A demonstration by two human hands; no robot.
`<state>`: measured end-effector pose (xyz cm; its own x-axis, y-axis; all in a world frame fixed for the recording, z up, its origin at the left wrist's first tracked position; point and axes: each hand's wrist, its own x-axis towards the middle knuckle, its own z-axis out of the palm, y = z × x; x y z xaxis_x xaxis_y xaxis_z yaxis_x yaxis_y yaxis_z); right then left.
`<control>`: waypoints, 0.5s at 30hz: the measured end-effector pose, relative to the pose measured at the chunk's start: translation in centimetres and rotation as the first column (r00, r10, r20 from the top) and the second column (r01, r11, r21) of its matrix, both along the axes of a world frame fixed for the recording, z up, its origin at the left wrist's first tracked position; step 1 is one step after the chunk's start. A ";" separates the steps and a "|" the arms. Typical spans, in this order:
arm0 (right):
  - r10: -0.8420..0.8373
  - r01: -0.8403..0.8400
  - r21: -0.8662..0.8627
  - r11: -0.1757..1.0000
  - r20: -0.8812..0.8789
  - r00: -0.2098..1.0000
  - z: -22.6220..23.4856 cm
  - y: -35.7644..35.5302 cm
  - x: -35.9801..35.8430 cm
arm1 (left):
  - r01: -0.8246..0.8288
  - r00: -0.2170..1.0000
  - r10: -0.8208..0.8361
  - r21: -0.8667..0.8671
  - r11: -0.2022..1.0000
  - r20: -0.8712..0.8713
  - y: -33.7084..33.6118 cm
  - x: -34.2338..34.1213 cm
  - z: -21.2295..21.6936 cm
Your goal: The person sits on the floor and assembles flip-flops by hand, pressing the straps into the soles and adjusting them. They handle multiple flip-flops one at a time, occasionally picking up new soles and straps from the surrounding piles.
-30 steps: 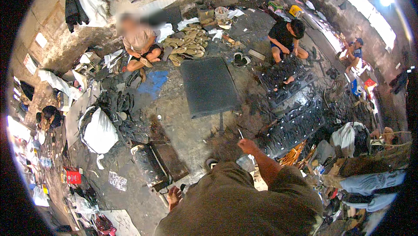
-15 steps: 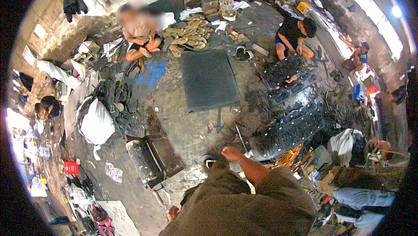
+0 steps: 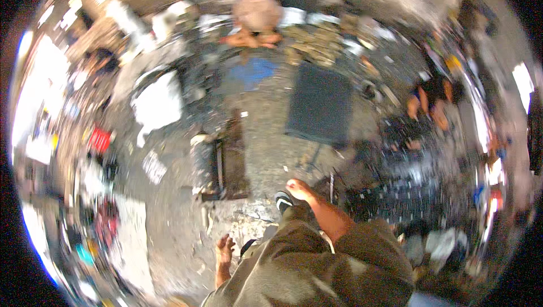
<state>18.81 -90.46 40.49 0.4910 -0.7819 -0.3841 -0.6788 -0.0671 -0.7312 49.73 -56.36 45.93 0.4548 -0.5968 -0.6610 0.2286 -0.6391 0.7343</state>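
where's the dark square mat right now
In the head view the dark square mat lies on the floor right of centre, beyond the right hand and right of the blue patch.

A blurred view down onto a cluttered workshop floor: the person's right hand (image 3: 298,189) reaches forward above a dark shoe (image 3: 283,200), beside a thin metal rod (image 3: 331,186), whether touching it cannot be told; the left hand (image 3: 224,248) hangs near, fingers spread, holding nothing. A dark square panel (image 3: 319,103) lies farther off, a rusty metal tray (image 3: 226,160) to its left. At the far side a seated person (image 3: 254,15) faces a blue sheet (image 3: 254,72), a white sack (image 3: 158,103) at left
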 end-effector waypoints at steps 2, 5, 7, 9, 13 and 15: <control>0.029 -0.030 -0.121 0.992 -0.010 1.000 -3.6 2.8 -2.3 | -0.065 0.998 0.066 -0.062 0.996 0.011 2.1 0.5 0.4; 0.184 -0.181 0.031 0.983 -0.115 0.976 -2.9 7.4 0.8 | -0.349 0.936 0.351 -0.087 0.933 0.010 10.0 0.7 2.6; 0.225 -0.228 -0.042 0.973 -0.070 0.972 -2.3 10.9 2.7 | -0.517 0.855 0.518 -0.031 0.855 0.030 16.9 -0.2 2.3; 0.379 -0.374 0.073 0.925 -0.083 0.921 -3.5 13.6 5.0 | -0.583 0.812 0.581 0.032 0.812 0.052 24.9 -1.5 0.8; 0.586 -0.577 0.103 0.810 -0.167 0.793 -1.6 19.3 12.8 | -0.805 0.583 0.812 0.148 0.574 0.024 41.8 -9.1 -3.7; 0.569 -0.564 0.084 0.822 -0.186 0.801 -0.3 22.2 16.7 | -0.755 0.656 0.741 0.147 0.640 0.145 46.2 -13.0 -1.4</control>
<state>35.48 -68.27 40.17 0.7572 -0.3778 -0.5329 -0.6527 -0.4687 -0.5952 36.71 -10.18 44.54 0.7380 0.0909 -0.6687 0.6441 -0.3904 0.6578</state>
